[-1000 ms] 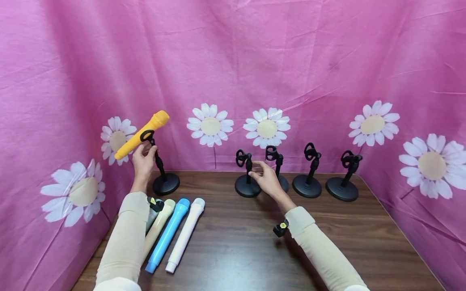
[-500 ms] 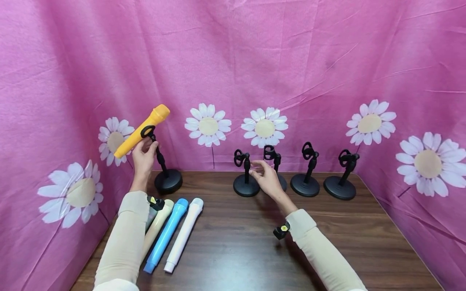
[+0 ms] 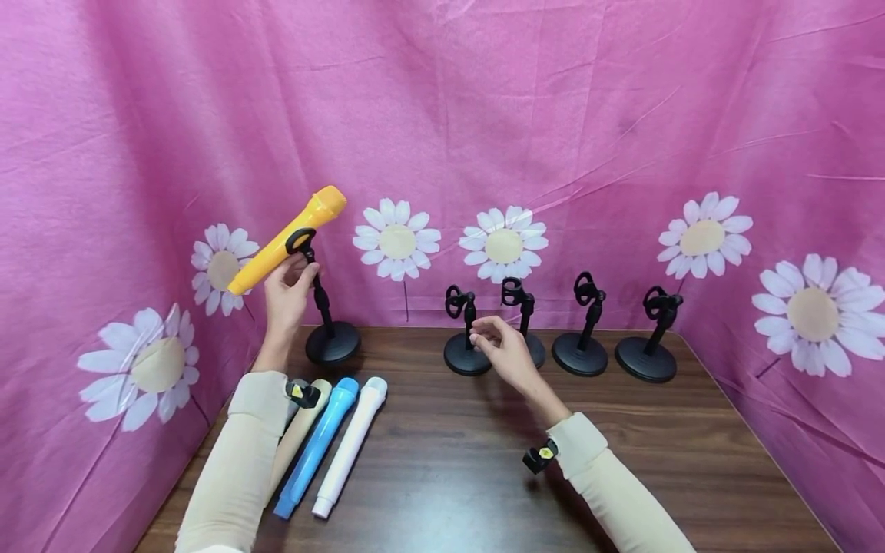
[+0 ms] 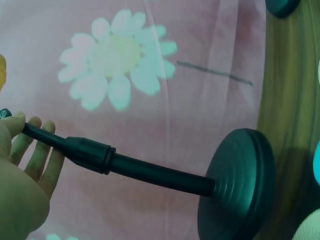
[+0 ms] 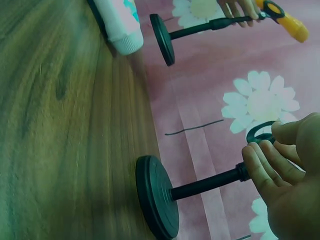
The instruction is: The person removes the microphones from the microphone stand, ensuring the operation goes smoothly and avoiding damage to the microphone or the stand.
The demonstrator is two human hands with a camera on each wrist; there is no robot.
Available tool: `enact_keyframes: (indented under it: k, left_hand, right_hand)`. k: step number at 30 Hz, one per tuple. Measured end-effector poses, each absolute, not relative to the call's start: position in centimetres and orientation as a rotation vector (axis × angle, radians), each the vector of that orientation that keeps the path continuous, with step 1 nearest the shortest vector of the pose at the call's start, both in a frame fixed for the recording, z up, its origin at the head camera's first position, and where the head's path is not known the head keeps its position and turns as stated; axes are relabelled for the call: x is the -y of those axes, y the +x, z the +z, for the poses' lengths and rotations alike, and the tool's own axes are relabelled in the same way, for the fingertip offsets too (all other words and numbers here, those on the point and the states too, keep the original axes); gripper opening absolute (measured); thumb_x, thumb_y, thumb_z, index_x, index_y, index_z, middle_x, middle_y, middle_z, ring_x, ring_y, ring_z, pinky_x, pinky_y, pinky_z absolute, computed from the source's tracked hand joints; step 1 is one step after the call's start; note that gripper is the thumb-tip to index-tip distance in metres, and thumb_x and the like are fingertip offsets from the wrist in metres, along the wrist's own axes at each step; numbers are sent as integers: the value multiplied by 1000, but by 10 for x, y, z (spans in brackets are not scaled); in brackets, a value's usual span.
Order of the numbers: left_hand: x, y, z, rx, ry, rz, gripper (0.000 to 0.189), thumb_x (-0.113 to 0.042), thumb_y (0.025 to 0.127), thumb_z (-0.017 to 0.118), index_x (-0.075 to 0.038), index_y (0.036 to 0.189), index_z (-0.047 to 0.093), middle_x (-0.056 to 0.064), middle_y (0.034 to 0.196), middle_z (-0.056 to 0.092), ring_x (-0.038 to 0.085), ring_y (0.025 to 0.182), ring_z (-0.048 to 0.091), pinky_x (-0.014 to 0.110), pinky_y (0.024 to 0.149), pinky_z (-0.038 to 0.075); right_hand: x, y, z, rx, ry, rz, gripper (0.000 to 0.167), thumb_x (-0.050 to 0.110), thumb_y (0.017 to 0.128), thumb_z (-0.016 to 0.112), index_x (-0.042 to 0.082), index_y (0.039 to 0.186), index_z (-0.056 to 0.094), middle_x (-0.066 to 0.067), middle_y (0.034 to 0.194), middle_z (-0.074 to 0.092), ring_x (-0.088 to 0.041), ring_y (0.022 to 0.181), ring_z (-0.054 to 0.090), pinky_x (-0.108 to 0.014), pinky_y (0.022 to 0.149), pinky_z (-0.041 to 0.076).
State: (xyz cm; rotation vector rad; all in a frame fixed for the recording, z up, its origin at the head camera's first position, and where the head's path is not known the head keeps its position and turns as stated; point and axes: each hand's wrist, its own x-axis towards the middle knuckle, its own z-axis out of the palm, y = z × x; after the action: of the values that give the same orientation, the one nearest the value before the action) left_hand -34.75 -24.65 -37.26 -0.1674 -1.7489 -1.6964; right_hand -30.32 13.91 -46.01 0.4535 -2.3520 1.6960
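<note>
A yellow microphone [image 3: 276, 250] slants through the ring clip of a black mic stand [image 3: 321, 299], its head up and to the right. My left hand [image 3: 286, 299] grips the upper post of this stand, just under the clip. Its round base [image 4: 242, 185] appears raised a little off the table in the right wrist view. My right hand [image 3: 508, 353] hovers beside the post of another black mic stand [image 3: 469, 330], fingers loosely bent. Whether its fingertips touch that post cannot be told; in the right wrist view they overlap the stand's top.
Blue [image 3: 318, 445], white [image 3: 351, 445] and cream [image 3: 299, 434] microphones lie side by side on the wooden table [image 3: 442, 476]; a grey one [image 3: 286, 407] is partly hidden by my left sleeve. More black stands [image 3: 584, 330] line the back right. Pink flowered cloth [image 3: 442, 100] surrounds the table.
My left hand has moved the stand and yellow microphone up and to the right. My right hand has dropped slightly beside the other stand.
</note>
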Motion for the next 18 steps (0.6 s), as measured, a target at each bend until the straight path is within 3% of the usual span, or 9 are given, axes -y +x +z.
enact_keyframes:
  k: [4,6,13,18]
  left_hand:
    - [231,-337,-364,1753,-201,-1696,31,-2,98,76,11,125,70,-18,90,71,-3,79,67,13,75,57]
    - [222,-331,-360,1754,-225,-1698,30,-3,97,76,10,124,71,-17,90,72,-3,79,68,14,76,57]
    - [191,-310,-354,1733,-378,-1782,25,-1,97,77,7,120,73,-3,91,79,10,80,75,22,78,62]
    - [167,-293,-353,1775,-474,-1804,23,3,97,75,9,119,73,-4,92,78,10,83,75,23,81,62]
  right_hand:
    - [-136,-297,-460,2332,466,1746,24,5,102,71,-4,125,68,-23,111,76,-39,101,76,-47,90,64]
    - [-134,-294,-460,2323,485,1757,22,4,102,70,-2,122,69,-22,110,76,-39,98,76,-48,88,64]
    - [-127,-280,-457,2317,598,1699,14,7,101,73,2,114,74,-20,106,78,-17,91,75,-29,81,64]
    - [-123,-270,-453,2356,645,1603,9,11,100,75,8,108,78,-7,99,81,-12,84,74,-21,74,59]
